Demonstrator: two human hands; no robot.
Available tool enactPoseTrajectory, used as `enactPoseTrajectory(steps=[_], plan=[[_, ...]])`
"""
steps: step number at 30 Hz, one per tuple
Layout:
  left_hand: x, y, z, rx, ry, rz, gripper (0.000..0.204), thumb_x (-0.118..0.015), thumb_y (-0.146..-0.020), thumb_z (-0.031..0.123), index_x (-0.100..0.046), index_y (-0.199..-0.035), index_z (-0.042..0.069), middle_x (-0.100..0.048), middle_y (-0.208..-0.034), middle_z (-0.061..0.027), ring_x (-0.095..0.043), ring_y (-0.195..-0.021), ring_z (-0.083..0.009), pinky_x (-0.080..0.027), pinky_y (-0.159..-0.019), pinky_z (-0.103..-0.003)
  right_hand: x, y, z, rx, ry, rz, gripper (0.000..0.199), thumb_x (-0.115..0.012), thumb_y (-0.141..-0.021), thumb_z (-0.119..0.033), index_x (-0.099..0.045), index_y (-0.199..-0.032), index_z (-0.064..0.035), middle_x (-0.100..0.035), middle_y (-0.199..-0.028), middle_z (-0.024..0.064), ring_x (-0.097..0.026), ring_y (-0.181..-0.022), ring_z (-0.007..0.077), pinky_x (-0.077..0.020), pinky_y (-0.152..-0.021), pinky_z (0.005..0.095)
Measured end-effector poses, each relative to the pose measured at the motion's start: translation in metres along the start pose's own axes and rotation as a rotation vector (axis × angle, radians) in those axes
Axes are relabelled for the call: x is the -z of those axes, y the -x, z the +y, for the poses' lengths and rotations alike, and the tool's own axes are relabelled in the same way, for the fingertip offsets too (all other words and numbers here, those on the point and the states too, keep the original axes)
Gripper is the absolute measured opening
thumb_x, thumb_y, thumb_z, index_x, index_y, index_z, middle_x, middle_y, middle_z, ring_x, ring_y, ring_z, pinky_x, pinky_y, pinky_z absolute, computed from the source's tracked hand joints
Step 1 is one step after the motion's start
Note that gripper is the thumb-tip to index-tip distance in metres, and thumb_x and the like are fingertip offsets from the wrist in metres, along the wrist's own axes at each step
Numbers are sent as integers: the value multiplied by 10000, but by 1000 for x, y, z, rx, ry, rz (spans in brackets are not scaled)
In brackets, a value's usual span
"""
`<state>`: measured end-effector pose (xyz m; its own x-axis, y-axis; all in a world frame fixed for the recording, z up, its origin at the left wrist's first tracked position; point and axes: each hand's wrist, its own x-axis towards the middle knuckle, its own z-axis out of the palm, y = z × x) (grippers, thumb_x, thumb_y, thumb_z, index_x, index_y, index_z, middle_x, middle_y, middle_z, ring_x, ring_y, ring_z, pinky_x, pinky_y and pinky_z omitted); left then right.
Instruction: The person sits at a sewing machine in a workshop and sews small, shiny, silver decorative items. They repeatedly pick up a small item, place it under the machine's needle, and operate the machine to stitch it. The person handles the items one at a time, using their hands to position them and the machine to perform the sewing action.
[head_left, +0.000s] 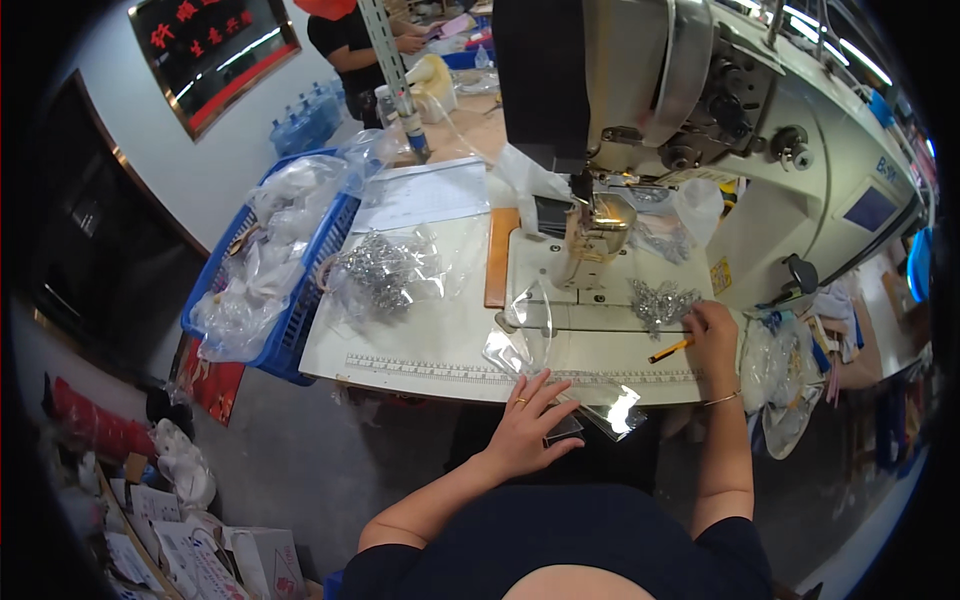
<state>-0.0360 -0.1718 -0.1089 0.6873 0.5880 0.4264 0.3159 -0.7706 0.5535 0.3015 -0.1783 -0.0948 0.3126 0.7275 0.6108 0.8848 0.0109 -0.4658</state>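
Currently the two hands are well apart. The left hand [527,425] lies palm down at the near edge of the sewing table [430,372], its fingers and thumb spread, the fingertips at clear plastic sheeting [615,408] that reaches beyond them and out to their right, past the table edge. Whether the sheeting is one piece or several cannot be told.

The right hand [714,335] is curled beside a small heap of silvery metal fittings [661,305], fingertips at the heap's right side; whether they pinch a fitting cannot be told. A yellow-and-black pen-like tool [670,351] points leftward from under that hand, though it is unclear whether it is gripped.

Between the hands and farther off stands the industrial sewing machine [600,225], with a brown strip [500,258] left of its bed. A printed measuring scale [430,368] runs just beyond the left hand. Farther left of it lie a clear bag of metal fittings [385,270] and, past that, a blue plastic basket [290,312] heaped with plastic bags [265,265].
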Motion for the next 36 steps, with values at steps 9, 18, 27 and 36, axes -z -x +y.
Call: enactPoseTrajectory(steps=[9,18,27,36], plan=[[-5,-40,5,195,711,-34,466,-642,-852,196,-487,-1269,56,-491,-1297,-109,-420,-1264,-282,-324,-1054,-398,17,-32,-39,140,64,596,168,-715,-697,55,-625,-829,3,-631,-809,99,-611,-819,265,-491,-724,341],[-16,-78,-5,816,1731,224,350,-477,-959,178,-435,-1292,78,-585,-1134,-82,-602,-970,-192,-517,-821,-335,1,45,-100,116,-441,-84,534,-777,-647,-88,-598,-1150,-65,-466,-1313,161,-435,-1223,353,-416,-957,413],[-2,-58,-13,727,1609,221,330,-443,-964,166,-446,-1281,74,-565,-1189,-91,-581,-1019,-200,-483,-880,-355,-4,23,-52,169,-53,55,209,-676,-744,-39,-635,-947,-10,-635,-971,133,-582,-990,331,-470,-840,381],[1,-51,-6,580,1418,371,327,-523,-927,90,-485,-1243,17,-566,-1163,-99,-573,-1002,-170,-461,-896,-323,-37,34,-143,-524,-1087,-490,433,-727,-756,-94,-565,-1142,20,-627,-889,41,-583,-753,72,-496,-695,231]])
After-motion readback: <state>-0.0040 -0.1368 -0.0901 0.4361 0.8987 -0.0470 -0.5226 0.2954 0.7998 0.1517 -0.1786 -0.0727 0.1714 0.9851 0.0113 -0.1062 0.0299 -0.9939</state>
